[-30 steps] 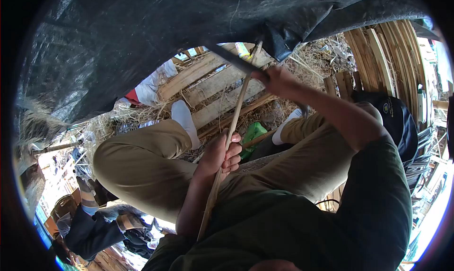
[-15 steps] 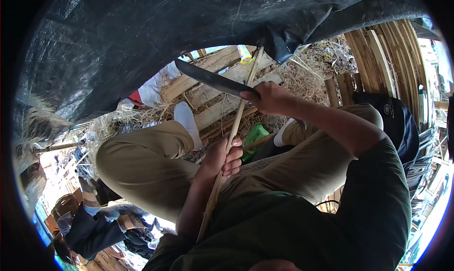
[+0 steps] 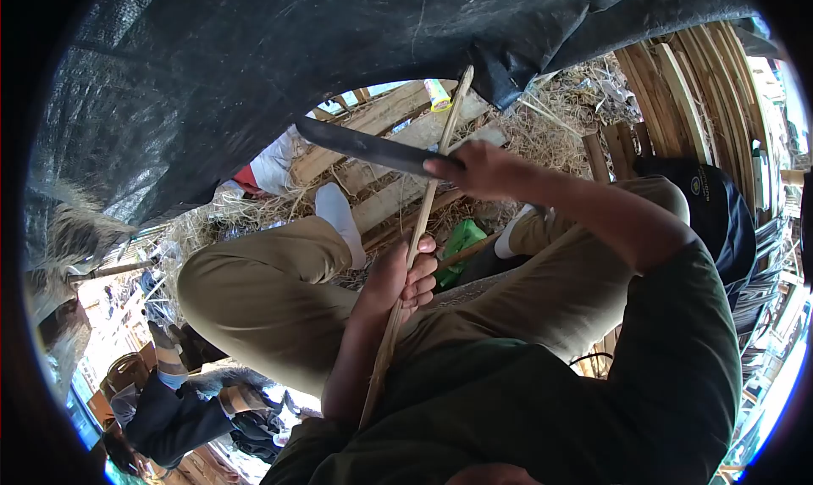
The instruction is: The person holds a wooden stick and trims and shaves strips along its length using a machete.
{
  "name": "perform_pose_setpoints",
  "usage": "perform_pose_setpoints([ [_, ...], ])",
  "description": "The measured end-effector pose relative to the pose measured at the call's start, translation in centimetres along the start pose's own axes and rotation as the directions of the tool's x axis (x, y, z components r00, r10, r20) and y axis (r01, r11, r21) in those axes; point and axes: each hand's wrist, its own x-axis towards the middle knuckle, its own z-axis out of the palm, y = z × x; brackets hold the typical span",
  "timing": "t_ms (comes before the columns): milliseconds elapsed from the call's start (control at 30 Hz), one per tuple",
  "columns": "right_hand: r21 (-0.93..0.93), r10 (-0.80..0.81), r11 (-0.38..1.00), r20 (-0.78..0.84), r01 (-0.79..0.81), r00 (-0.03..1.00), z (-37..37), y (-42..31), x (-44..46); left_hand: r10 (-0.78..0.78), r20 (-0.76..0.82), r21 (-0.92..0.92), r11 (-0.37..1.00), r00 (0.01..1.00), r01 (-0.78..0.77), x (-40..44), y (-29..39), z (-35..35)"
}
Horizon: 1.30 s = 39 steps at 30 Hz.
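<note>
My left hand point(image 3: 404, 275) is wrapped round a long pale bamboo strip point(image 3: 447, 138), which slants from my chest up toward the black tarp. In my right hand point(image 3: 484, 170) is a machete, its dark blade point(image 3: 360, 144) reaching out to the left. The blade crosses the strip just above my left hand, and my right thumb lies over the strip there. The machete's handle is hidden in my fist. My crossed legs in tan trousers point(image 3: 262, 290) are beneath both hands.
A black tarp point(image 3: 254, 53) hangs across the top. Wooden slats with straw point(image 3: 559, 112) lie below, with a yellow cup point(image 3: 439, 97) and a green bag point(image 3: 464, 235). Stacked planks point(image 3: 677, 104) and a black bag point(image 3: 711, 214) are at right. Another person's leg point(image 3: 174, 417) is at lower left.
The machete and my right hand have shifted slightly left. The strip's upper end has risen a little. My left hand keeps its grip.
</note>
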Motion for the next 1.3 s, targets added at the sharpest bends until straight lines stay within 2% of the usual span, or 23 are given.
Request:
perform_pose_setpoints([
  [33,-0.007,0.008,1.000,0.022,-0.008,1.000,-1.3,0.3,0.7,0.021,-0.003,0.015,1.000,1.000,-0.021,0.2,0.2,0.3],
  [67,-0.124,-0.035,0.992,-0.071,0.026,0.997,-1.2,2.4,2.5,0.016,0.000,0.017,1.000,1.000,-0.016,0.2,0.3,0.4],
  [167,0.001,0.232,0.972,-0.140,-0.234,0.963,-3.8,3.4,3.3,0.002,0.003,0.006,1.000,1.000,-0.002,-0.1,0.3,0.4],
  [200,-0.019,0.234,0.970,-0.169,-0.241,0.957,-3.2,3.8,3.0,-0.006,0.007,-0.002,1.000,1.000,0.006,-0.2,0.1,0.4],
  [300,-0.127,0.092,0.986,-0.135,-0.109,0.987,1.8,1.8,1.3,-0.007,-0.005,-0.026,1.000,1.000,0.007,-0.1,0.0,0.2],
  [400,-0.036,-0.066,0.997,-0.089,0.063,0.994,2.0,1.9,1.1,-0.002,-0.013,-0.047,0.999,1.000,0.001,-0.4,-0.4,-0.6],
  [500,-0.382,-0.215,0.912,-0.141,0.147,0.966,0.0,5.3,4.2,0.043,-0.051,0.029,0.999,0.998,-0.042,-0.1,0.3,0.4],
  [600,-0.074,0.199,0.973,-0.208,-0.218,0.958,-1.9,5.7,4.3,0.057,-0.069,0.078,0.996,0.996,-0.051,-0.3,0.2,0.3],
  [700,-0.086,0.098,0.988,-0.296,-0.128,0.950,2.3,2.4,1.4,0.061,-0.085,0.068,0.996,0.994,-0.055,-0.7,0.5,0.6],
  [800,-0.014,-0.129,0.992,-0.230,0.129,0.965,2.5,1.7,0.9,0.066,-0.114,0.089,0.994,0.991,-0.056,-1.1,0.8,0.5],
  [900,-0.196,-0.169,0.972,-0.192,0.131,0.967,0.1,3.8,3.1,0.098,-0.098,0.096,0.991,0.990,-0.089,-0.6,0.9,0.6],
  [967,-0.169,-0.115,0.983,-0.240,0.075,0.964,-0.5,5.1,4.0,0.096,-0.093,0.088,0.992,0.991,-0.088,-0.4,0.8,0.5],
  [1033,0.003,0.053,0.999,-0.227,-0.054,0.972,-1.7,3.2,2.4,0.096,-0.103,0.106,0.991,0.990,-0.085,-0.5,0.6,0.9],
  [1067,-0.042,0.156,0.985,-0.203,-0.167,0.967,-0.6,1.5,1.0,0.094,-0.106,0.116,0.990,0.990,-0.082,-0.4,0.6,1.0],
  [1100,-0.179,-0.020,0.983,-0.353,-0.046,0.935,2.9,2.5,1.1,0.086,-0.095,0.105,0.992,0.992,-0.076,-0.3,0.6,0.8],
  [1167,-0.073,-0.303,0.952,-0.384,0.299,0.872,5.3,3.5,1.6,0.065,-0.081,0.074,0.995,0.995,-0.059,-0.4,0.4,0.0],
  [1267,-0.011,-0.092,0.996,-0.105,0.091,0.990,0.9,2.4,1.4,0.096,-0.077,0.118,0.989,0.992,-0.086,-0.1,0.5,0.3],
  [1300,-0.004,-0.029,1.000,-0.147,0.029,0.989,-0.1,3.0,2.1,0.096,-0.091,0.118,0.989,0.991,-0.085,-0.1,0.6,0.4],
])
